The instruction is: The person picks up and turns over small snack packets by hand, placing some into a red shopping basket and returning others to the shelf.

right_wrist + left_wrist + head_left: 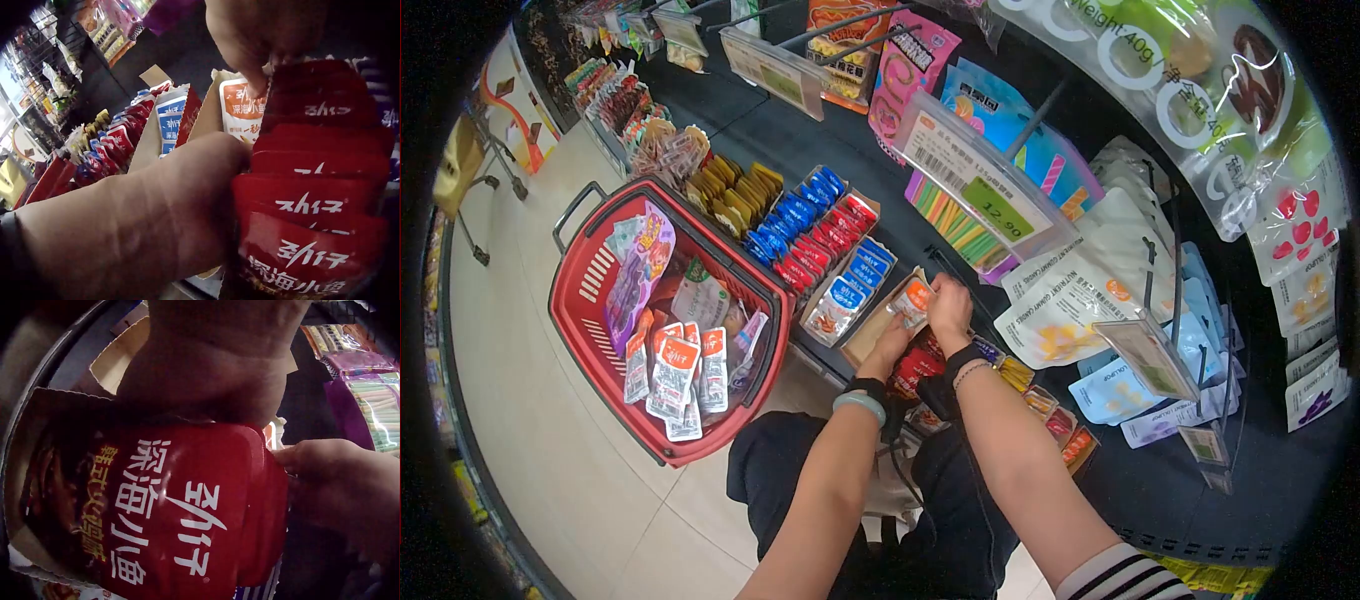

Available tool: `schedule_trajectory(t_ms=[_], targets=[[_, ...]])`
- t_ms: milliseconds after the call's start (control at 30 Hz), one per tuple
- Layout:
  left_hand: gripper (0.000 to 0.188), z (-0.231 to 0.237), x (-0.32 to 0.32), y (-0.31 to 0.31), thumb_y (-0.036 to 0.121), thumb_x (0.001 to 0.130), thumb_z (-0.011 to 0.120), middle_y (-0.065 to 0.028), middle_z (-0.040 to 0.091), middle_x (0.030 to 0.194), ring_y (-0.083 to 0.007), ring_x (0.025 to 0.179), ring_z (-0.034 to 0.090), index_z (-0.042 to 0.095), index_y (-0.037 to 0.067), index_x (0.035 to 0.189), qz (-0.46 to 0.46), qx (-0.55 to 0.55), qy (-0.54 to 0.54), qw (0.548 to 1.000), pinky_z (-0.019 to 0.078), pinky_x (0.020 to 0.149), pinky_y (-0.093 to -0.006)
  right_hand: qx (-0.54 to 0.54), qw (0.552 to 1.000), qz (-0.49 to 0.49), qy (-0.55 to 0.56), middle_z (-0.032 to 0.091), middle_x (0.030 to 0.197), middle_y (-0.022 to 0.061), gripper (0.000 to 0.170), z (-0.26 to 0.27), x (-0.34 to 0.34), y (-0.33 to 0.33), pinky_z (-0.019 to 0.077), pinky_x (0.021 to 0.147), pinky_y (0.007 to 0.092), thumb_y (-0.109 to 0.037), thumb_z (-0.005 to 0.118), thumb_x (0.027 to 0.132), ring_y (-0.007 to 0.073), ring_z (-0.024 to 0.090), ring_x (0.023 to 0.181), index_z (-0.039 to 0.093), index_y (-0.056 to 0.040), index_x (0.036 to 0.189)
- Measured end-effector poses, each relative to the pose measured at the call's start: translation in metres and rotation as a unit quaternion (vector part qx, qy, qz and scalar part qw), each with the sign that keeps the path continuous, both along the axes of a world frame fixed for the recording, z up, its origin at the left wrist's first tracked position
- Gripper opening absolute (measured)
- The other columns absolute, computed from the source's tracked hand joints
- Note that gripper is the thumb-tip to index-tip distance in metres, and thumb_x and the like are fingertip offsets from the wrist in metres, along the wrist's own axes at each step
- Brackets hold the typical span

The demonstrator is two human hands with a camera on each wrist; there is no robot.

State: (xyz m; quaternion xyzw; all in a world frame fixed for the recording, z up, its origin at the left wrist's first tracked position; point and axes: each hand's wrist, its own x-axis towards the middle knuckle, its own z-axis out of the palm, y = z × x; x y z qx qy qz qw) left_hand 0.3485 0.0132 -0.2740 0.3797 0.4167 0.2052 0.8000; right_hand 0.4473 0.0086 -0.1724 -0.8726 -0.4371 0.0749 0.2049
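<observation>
Both hands are at a narrow cardboard box [863, 343] on the shelf that holds an orange and white packet [915, 297]. The left hand [887, 350] reaches into the box at the packet's lower end, its fingertips partly hidden. At the packet's upper end is the right hand [949, 308], its fingers bent down at the box edge; in the right wrist view the packet [242, 107] stands under its fingertips. Whether either hand grips it I cannot tell. Red packets [181, 506] fill the neighbouring box, close to the left hand [212, 369] in the left wrist view.
A red basket [775, 345] with several orange and white packets [672, 375] and a purple bag [640, 275] stands at the left. Boxes of blue packets [845, 295] sit beside the hands. Hanging bags [1090, 290] and a price tag [985, 185] jut out at the right.
</observation>
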Motion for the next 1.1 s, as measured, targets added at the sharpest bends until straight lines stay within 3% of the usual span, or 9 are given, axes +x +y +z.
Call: schedule_trajectory(t_ms=[67, 133, 167, 233, 333, 667, 733, 933, 1100], targets=[[0.057, -0.045, 0.009, 0.003, 0.011, 0.078, 0.051, -0.0177, 0.046, 0.126, -0.0236, 0.116, 0.043, 0.033, 0.000, 0.131, -0.009, 0.019, -0.001, 1.000, 0.0336, 0.094, -0.0298, -0.003, 1.000, -0.003, 0.008, 0.061, 0.082, 0.0172, 0.010, 0.000, 0.000, 0.000, 0.0477, 0.070, 0.0437, -0.007, 0.059, 0.071, 0.0356, 0.059, 0.080, 0.057, -0.0062, 0.080], [0.056, -0.052, 0.014, 0.004, 0.017, 0.074, 0.055, -0.0227, 0.046, 0.123, -0.0294, 0.115, 0.045, 0.041, -0.002, 0.125, 0.024, 0.064, 0.121, 0.990, 0.0350, 0.094, -0.0315, -0.001, 0.998, -0.033, 0.046, 0.061, 0.087, 0.0172, 0.019, 0.005, 0.001, -0.001, 0.0465, 0.073, 0.0411, -0.011, 0.066, 0.066, 0.0341, 0.059, 0.084, 0.059, -0.0053, 0.082], [0.056, -0.055, 0.014, 0.001, 0.017, 0.074, 0.055, -0.0227, 0.046, 0.123, -0.0294, 0.115, 0.045, 0.041, -0.002, 0.125, 0.021, 0.065, 0.120, 0.990, 0.0350, 0.094, -0.0315, 0.000, 0.998, -0.035, 0.045, 0.061, 0.087, 0.0172, 0.019, 0.004, 0.003, -0.002, 0.0465, 0.073, 0.0411, -0.011, 0.066, 0.066, 0.0341, 0.059, 0.084, 0.059, -0.0053, 0.082], [0.050, -0.003, 0.000, -0.009, 0.017, 0.070, 0.056, -0.0251, 0.051, 0.116, -0.0347, 0.108, 0.049, 0.050, -0.002, 0.116, 0.092, 0.181, 0.258, 0.945, 0.0377, 0.092, -0.0346, -0.011, 0.995, -0.020, 0.097, 0.062, 0.090, 0.0169, 0.028, -0.002, 0.007, -0.003, 0.0467, 0.076, 0.0394, -0.013, 0.068, 0.064, 0.0332, 0.059, 0.087, 0.060, -0.0061, 0.090], [0.042, 0.008, -0.008, -0.012, 0.014, 0.068, 0.054, -0.0245, 0.057, 0.104, -0.0365, 0.100, 0.053, 0.055, -0.003, 0.107, 0.122, 0.175, 0.287, 0.934, 0.0401, 0.089, -0.0376, -0.004, 0.994, -0.001, 0.105, 0.061, 0.092, 0.0175, 0.035, 0.002, 0.004, -0.005, 0.0464, 0.078, 0.0382, -0.014, 0.070, 0.063, 0.0327, 0.059, 0.089, 0.061, -0.0062, 0.096], [0.037, 0.015, -0.027, -0.017, 0.011, 0.070, 0.050, -0.0262, 0.059, 0.095, -0.0361, 0.095, 0.056, 0.056, -0.005, 0.103, 0.117, 0.223, 0.276, 0.927, 0.0428, 0.083, -0.0370, -0.021, 0.995, 0.009, 0.093, 0.054, 0.108, 0.0191, 0.045, 0.021, -0.004, -0.008, 0.0432, 0.086, 0.0389, -0.013, 0.069, 0.065, 0.0338, 0.052, 0.101, 0.055, -0.0039, 0.107], [0.035, 0.005, -0.028, -0.013, 0.011, 0.071, 0.049, -0.0259, 0.060, 0.095, -0.0364, 0.094, 0.056, 0.057, -0.005, 0.102, 0.088, 0.219, 0.263, 0.935, 0.0427, 0.083, -0.0373, 0.019, 0.999, 0.006, 0.046, 0.052, 0.109, 0.0191, 0.045, 0.024, -0.005, -0.005, 0.0411, 0.088, 0.0398, -0.013, 0.066, 0.067, 0.0354, 0.050, 0.103, 0.053, -0.0042, 0.110], [0.030, 0.022, -0.039, -0.014, 0.013, 0.074, 0.049, -0.0269, 0.060, 0.091, -0.0376, 0.091, 0.058, 0.060, -0.005, 0.095, 0.024, 0.216, 0.298, 0.930, 0.0441, 0.079, -0.0397, 0.037, 0.997, 0.012, 0.072, 0.049, 0.114, 0.0181, 0.042, 0.039, -0.012, -0.010, 0.0362, 0.094, 0.0417, -0.011, 0.060, 0.072, 0.0359, 0.046, 0.107, 0.051, -0.0044, 0.111], [0.025, -0.018, -0.039, -0.011, 0.013, 0.074, 0.049, -0.0231, 0.062, 0.081, -0.0333, 0.081, 0.060, 0.063, -0.004, 0.086, 0.042, 0.292, 0.312, 0.903, 0.0455, 0.071, -0.0394, 0.074, 0.994, 0.023, 0.072, 0.049, 0.111, 0.0184, 0.037, 0.044, -0.018, -0.009, 0.0369, 0.092, 0.0420, -0.010, 0.058, 0.072, 0.0366, 0.046, 0.106, 0.053, -0.0035, 0.108]])
